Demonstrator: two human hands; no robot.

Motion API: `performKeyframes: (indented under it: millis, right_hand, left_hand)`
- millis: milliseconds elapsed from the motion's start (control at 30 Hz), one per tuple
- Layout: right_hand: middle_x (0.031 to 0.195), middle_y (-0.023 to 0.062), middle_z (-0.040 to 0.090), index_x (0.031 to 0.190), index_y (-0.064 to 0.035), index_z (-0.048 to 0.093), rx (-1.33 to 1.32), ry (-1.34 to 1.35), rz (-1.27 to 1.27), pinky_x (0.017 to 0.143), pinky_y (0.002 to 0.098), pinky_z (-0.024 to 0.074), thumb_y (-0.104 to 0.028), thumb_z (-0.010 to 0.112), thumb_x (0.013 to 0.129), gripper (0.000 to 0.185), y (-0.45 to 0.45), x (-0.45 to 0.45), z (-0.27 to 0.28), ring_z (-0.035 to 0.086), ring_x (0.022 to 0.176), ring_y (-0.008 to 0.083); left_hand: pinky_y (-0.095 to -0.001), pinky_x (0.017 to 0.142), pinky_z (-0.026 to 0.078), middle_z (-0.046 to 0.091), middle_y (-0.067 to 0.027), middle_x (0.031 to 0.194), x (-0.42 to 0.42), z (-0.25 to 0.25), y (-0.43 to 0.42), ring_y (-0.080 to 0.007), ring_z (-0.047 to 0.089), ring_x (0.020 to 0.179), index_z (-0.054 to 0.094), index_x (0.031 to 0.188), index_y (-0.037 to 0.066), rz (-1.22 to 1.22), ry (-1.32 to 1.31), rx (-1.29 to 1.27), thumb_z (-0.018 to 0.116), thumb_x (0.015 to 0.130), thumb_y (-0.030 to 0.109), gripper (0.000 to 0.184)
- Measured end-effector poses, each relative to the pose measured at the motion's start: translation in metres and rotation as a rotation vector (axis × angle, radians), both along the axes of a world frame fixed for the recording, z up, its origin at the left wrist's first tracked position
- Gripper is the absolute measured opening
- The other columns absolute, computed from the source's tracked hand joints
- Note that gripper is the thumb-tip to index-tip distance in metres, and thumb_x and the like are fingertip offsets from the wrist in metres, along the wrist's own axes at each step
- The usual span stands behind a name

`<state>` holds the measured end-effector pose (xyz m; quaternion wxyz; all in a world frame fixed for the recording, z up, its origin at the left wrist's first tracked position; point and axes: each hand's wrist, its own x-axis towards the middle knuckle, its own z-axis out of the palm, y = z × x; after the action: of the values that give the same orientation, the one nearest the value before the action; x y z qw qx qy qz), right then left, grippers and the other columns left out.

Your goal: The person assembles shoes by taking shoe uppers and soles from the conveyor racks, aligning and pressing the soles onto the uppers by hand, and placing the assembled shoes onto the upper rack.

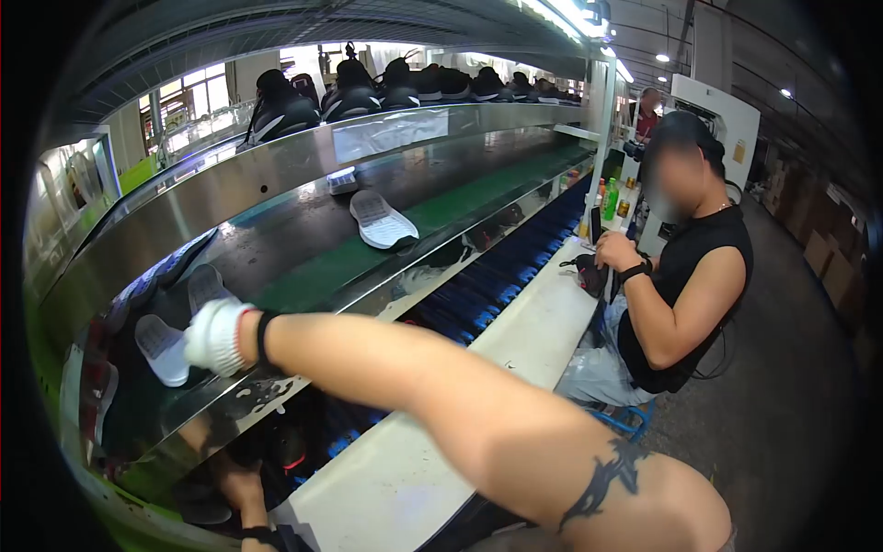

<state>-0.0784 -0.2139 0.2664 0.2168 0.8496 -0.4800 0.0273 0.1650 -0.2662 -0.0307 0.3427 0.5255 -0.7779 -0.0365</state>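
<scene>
My right hand, in a white knit glove with a black band at the wrist, reaches across to the left end of the conveyor. Directly beside the glove lies a white shoe sole, and a greyish sole is just behind it. The glove hides my right fingers, so their grip does not show. Low at the left, my left hand is down by a dark shoe with a red edge, below the conveyor rail. Shadow and the frame's edge obscure its fingers.
Another white sole and a small pale block lie on the dark-green conveyor. Black shoes line the shelf above. A white bench ledge runs along the front. At right, a seated co-worker handles a dark shoe.
</scene>
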Motion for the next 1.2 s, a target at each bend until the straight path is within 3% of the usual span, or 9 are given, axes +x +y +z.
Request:
performKeyframes:
  millis: [167, 333, 467, 667, 833, 933, 1033, 1100, 1200]
  right_hand:
    - [0.108, 0.0143, 0.075, 0.103, -0.0091, 0.075, -0.187, -0.083, 0.115, 0.091, 0.0506, 0.0563, -0.034, 0.07, 0.092, 0.028, 0.075, -0.075, 0.005, 0.072, 0.1, 0.0376]
    - [0.113, 0.0173, 0.072, 0.105, -0.0013, 0.067, -0.52, -0.913, 0.581, 0.079, 0.0438, 0.0558, -0.011, 0.077, 0.09, 0.021, 0.168, -0.029, 0.02, 0.07, 0.093, 0.034]
    - [0.089, 0.0124, 0.072, 0.108, 0.0018, 0.071, -0.604, -0.914, 0.396, 0.068, 0.034, 0.0534, -0.013, 0.075, 0.095, 0.02, 0.258, -0.051, 0.02, 0.069, 0.076, 0.0215]
    - [0.087, 0.0152, 0.072, 0.113, -0.0021, 0.068, -0.46, -1.109, -0.163, 0.07, 0.037, 0.0554, -0.022, 0.074, 0.099, 0.026, 0.263, -0.085, -0.133, 0.07, 0.075, 0.0294]
    - [0.087, 0.0102, 0.069, 0.108, -0.0034, 0.071, -0.636, -1.349, -0.418, 0.072, 0.0329, 0.0531, -0.014, 0.073, 0.099, 0.013, 0.267, -0.073, -0.185, 0.065, 0.077, 0.0172]
    - [0.102, 0.0039, 0.071, 0.115, -0.0004, 0.07, -0.655, -1.597, -0.418, 0.087, 0.0292, 0.0516, -0.02, 0.063, 0.108, 0.022, 0.27, -0.065, -0.196, 0.062, 0.092, 0.0112]
    - [0.111, 0.0075, 0.073, 0.123, 0.0013, 0.069, -0.734, -1.836, -0.21, 0.093, 0.0328, 0.0533, -0.025, 0.059, 0.11, 0.031, 0.269, -0.064, -0.225, 0.066, 0.099, 0.0155]
    - [0.113, 0.0083, 0.073, 0.125, 0.001, 0.069, -0.753, -1.827, -0.25, 0.093, 0.0331, 0.0541, -0.025, 0.056, 0.112, 0.032, 0.272, -0.058, -0.236, 0.068, 0.099, 0.0169]
    - [0.109, 0.0085, 0.074, 0.123, 0.0011, 0.069, -0.59, -1.755, -0.354, 0.091, 0.0325, 0.0546, -0.025, 0.054, 0.112, 0.032, 0.281, -0.057, -0.207, 0.068, 0.097, 0.0165]
  left_hand:
    - [-0.0507, 0.096, 0.049, 0.061, -0.0204, 0.109, -0.014, 0.096, 0.114, -0.0444, 0.059, 0.11, 0.062, 0.121, 0.0, -0.327, 0.149, -0.135, 0.098, 0.046, 0.007, 0.083]
    - [-0.046, 0.094, 0.053, 0.07, -0.0138, 0.111, -0.04, 0.133, 0.178, -0.0388, 0.065, 0.106, 0.07, 0.118, 0.006, -1.044, -0.149, 0.124, 0.1, 0.047, 0.022, 0.078]
    - [-0.0459, 0.095, 0.052, 0.067, -0.0106, 0.114, -0.048, 0.089, 0.201, -0.0352, 0.064, 0.109, 0.066, 0.126, 0.011, -1.332, -0.445, 0.119, 0.096, 0.058, 0.023, 0.076]
    - [-0.0511, 0.114, 0.041, 0.065, -0.0085, 0.135, -0.032, 0.064, 0.287, -0.0232, 0.06, 0.131, 0.06, 0.137, 0.02, -1.398, -0.491, -0.483, 0.058, 0.094, 0.023, 0.043]
    - [-0.044, 0.114, 0.045, 0.069, -0.0144, 0.132, -0.07, 0.012, 0.289, -0.0276, 0.065, 0.127, 0.067, 0.129, 0.008, -1.222, -0.34, -0.474, 0.058, 0.093, 0.023, 0.04]
    - [-0.0496, 0.11, 0.05, 0.071, -0.0153, 0.124, -0.078, 0.027, 0.274, -0.0296, 0.067, 0.12, 0.073, 0.114, 0.003, -1.205, -0.162, -0.486, 0.076, 0.073, 0.032, 0.05]
    - [-0.0512, 0.095, 0.057, 0.071, -0.0143, 0.107, -0.079, 0.074, 0.238, -0.0336, 0.069, 0.098, 0.07, 0.112, -0.001, -1.004, 0.238, -0.382, 0.084, 0.068, 0.021, 0.052]
    - [-0.0453, 0.091, 0.058, 0.072, -0.0194, 0.107, -0.068, 0.106, 0.236, -0.0377, 0.071, 0.098, 0.067, 0.118, -0.003, -0.655, 0.524, -0.088, 0.083, 0.082, 0.018, 0.044]
    - [-0.0367, 0.098, 0.054, 0.073, -0.017, 0.112, -0.06, 0.088, 0.253, -0.023, 0.07, 0.109, 0.057, 0.133, -0.005, -0.565, 1.026, 0.277, 0.076, 0.097, 0.028, 0.052]
